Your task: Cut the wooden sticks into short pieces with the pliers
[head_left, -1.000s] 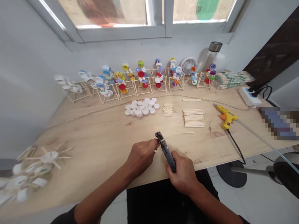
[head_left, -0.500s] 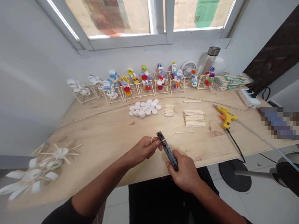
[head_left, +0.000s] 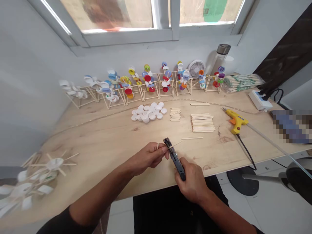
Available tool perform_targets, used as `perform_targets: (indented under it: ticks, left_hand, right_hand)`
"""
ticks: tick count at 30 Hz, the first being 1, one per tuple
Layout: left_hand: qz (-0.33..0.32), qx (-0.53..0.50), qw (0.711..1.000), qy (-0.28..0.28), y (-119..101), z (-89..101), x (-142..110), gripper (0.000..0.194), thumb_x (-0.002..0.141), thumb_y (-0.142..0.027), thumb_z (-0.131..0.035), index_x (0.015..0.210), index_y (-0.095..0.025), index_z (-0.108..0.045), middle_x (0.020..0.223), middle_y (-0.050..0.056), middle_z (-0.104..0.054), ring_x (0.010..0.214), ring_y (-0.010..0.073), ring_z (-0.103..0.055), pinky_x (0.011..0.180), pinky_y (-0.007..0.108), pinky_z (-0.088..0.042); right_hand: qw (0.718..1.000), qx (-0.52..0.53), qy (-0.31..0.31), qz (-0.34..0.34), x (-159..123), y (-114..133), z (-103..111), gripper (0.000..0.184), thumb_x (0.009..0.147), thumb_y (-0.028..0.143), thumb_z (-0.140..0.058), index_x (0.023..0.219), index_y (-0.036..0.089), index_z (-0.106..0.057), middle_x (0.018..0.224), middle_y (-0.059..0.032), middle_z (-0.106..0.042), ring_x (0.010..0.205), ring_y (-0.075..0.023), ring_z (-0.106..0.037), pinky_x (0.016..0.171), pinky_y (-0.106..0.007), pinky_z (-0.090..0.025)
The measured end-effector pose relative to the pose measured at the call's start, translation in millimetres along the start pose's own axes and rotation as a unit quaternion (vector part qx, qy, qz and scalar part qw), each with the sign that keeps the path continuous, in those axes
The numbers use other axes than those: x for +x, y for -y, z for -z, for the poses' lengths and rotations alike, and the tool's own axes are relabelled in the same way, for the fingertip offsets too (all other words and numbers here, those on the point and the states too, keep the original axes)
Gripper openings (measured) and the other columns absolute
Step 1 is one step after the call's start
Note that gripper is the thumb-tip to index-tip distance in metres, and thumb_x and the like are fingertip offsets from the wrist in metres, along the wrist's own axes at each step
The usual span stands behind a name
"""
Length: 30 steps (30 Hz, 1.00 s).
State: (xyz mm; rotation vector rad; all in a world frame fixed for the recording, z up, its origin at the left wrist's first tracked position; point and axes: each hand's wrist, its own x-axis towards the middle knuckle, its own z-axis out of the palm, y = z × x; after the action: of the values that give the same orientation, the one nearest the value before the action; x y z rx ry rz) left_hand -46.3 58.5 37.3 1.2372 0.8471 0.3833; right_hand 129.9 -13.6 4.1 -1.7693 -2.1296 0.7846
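My left hand [head_left: 152, 155] is closed, thumb and fingertips pinching a thin wooden stick [head_left: 172, 146]. The stick's free end points right, across the head of a long dark grey hand tool [head_left: 177, 162]. My right hand [head_left: 192, 178] is wrapped round the lower part of that tool, which slants up to the left until its black head is beside my left fingertips. Whether the tool is a cutter or pliers I cannot tell. Just beyond it a single wooden stick [head_left: 192, 138] lies on the wooden table [head_left: 109, 143].
White caps [head_left: 145, 118], short sticks [head_left: 175, 114] and a stack of longer sticks [head_left: 202, 123] lie ahead. A yellow glue gun [head_left: 236, 121] with its cord is at right. Stick frames with coloured caps [head_left: 148, 85] line the back. Spoked wheels [head_left: 55, 164] are at left.
The view has shifted slightly, so the table items appear a little further left and up. Both hands keep nearly the same hold on the stick and the tool.
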Motion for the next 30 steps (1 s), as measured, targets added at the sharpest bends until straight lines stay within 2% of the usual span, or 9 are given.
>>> perform_targets:
  ticks: [3, 4, 6, 9, 10, 12, 14, 22, 30]
  left_hand:
    - [-0.07, 0.244, 0.963, -0.095, 3.0, -3.5, 0.0, 0.031, 0.089, -0.036, -0.032, 0.076, -0.015, -0.051, 0.047, -0.006, -0.037, 0.041, 0.0066, -0.033, 0.043, 0.018, -0.027]
    - [-0.101, 0.339, 0.925, -0.138, 6.0, -5.8, -0.3, 0.028, 0.089, -0.032, -0.033, 0.078, -0.015, -0.052, 0.052, -0.004, -0.044, 0.046, 0.0077, -0.04, 0.046, 0.019, -0.03]
    - [-0.161, 0.506, 0.814, -0.236, 14.2, -11.6, -1.0, 0.022, 0.089, -0.026, -0.035, 0.082, -0.015, -0.053, 0.058, -0.001, -0.052, 0.05, 0.01, -0.047, 0.048, 0.02, -0.032]
    - [-0.226, 0.635, 0.671, -0.308, 26.0, -19.5, -1.5, 0.02, 0.088, -0.019, -0.035, 0.084, -0.015, -0.055, 0.058, 0.0, -0.054, 0.05, 0.0115, -0.05, 0.048, 0.021, -0.033]
    - [-0.236, 0.654, 0.645, -0.319, 28.5, -21.3, -1.6, 0.021, 0.088, -0.017, -0.035, 0.085, -0.014, -0.056, 0.058, 0.0, -0.055, 0.049, 0.0116, -0.05, 0.048, 0.021, -0.034]
    - [-0.24, 0.665, 0.626, -0.328, 30.8, -23.4, -2.0, 0.021, 0.087, -0.015, -0.035, 0.087, -0.014, -0.056, 0.058, 0.001, -0.056, 0.048, 0.0116, -0.05, 0.048, 0.021, -0.034]
    - [-0.225, 0.654, 0.646, -0.321, 30.6, -24.0, -3.1, 0.021, 0.087, -0.015, -0.034, 0.087, -0.015, -0.055, 0.059, 0.001, -0.058, 0.049, 0.0116, -0.051, 0.047, 0.021, -0.034]
    - [-0.139, 0.552, 0.785, -0.245, 21.3, -25.0, -11.6, 0.019, 0.087, -0.02, -0.031, 0.084, -0.017, -0.05, 0.066, 0.003, -0.061, 0.058, 0.0152, -0.056, 0.051, 0.023, -0.035]
    - [-0.109, 0.326, 0.922, -0.178, 4.1, -22.4, -12.4, 0.027, 0.089, -0.032, -0.032, 0.077, -0.016, -0.051, 0.066, 0.0, -0.054, 0.061, 0.0113, -0.051, 0.059, 0.022, -0.037]
  right_hand:
    - [1.0, -0.009, -0.007, -0.011, 2.6, -0.1, -2.4, 0.007, 0.078, 0.026, -0.045, 0.076, 0.019, -0.046, 0.059, 0.0011, -0.058, 0.053, -0.0137, -0.051, 0.051, -0.025, -0.021]
    - [1.0, -0.011, -0.01, -0.015, 3.3, -0.2, -3.0, 0.007, 0.078, 0.026, -0.045, 0.076, 0.02, -0.047, 0.06, 0.0008, -0.058, 0.053, -0.0138, -0.052, 0.051, -0.025, -0.021]
    - [1.0, -0.012, -0.015, -0.02, 4.1, -0.3, -3.7, 0.008, 0.078, 0.027, -0.046, 0.077, 0.02, -0.047, 0.061, 0.0006, -0.059, 0.054, -0.0143, -0.053, 0.051, -0.025, -0.021]
    - [1.0, -0.008, -0.018, -0.02, 3.9, 0.0, -2.1, 0.009, 0.079, 0.028, -0.045, 0.076, 0.02, -0.047, 0.061, 0.0007, -0.059, 0.056, -0.0146, -0.053, 0.052, -0.025, -0.022]
    - [1.0, -0.005, -0.016, -0.02, 3.4, 0.2, -0.9, 0.01, 0.079, 0.029, -0.045, 0.076, 0.02, -0.047, 0.061, 0.0008, -0.059, 0.056, -0.0146, -0.053, 0.052, -0.025, -0.022]
    - [1.0, 0.007, -0.007, -0.017, 2.1, 0.9, 2.0, 0.012, 0.08, 0.031, -0.045, 0.077, 0.02, -0.047, 0.062, 0.0007, -0.059, 0.058, -0.0148, -0.054, 0.053, -0.024, -0.023]
    - [1.0, 0.023, 0.004, -0.013, 0.5, 1.7, 4.8, 0.014, 0.081, 0.033, -0.045, 0.078, 0.02, -0.047, 0.064, 0.0002, -0.06, 0.061, -0.0152, -0.055, 0.054, -0.024, -0.024]
    - [0.999, 0.031, 0.018, -0.009, -5.3, 3.5, 8.7, 0.015, 0.081, 0.033, -0.046, 0.081, 0.019, -0.048, 0.065, 0.0001, -0.059, 0.061, -0.015, -0.054, 0.054, -0.024, -0.024]
    - [0.999, 0.036, 0.021, -0.004, -6.0, 3.7, 9.0, 0.014, 0.081, 0.032, -0.045, 0.081, 0.019, -0.048, 0.064, 0.0005, -0.058, 0.06, -0.0143, -0.052, 0.054, -0.023, -0.024]
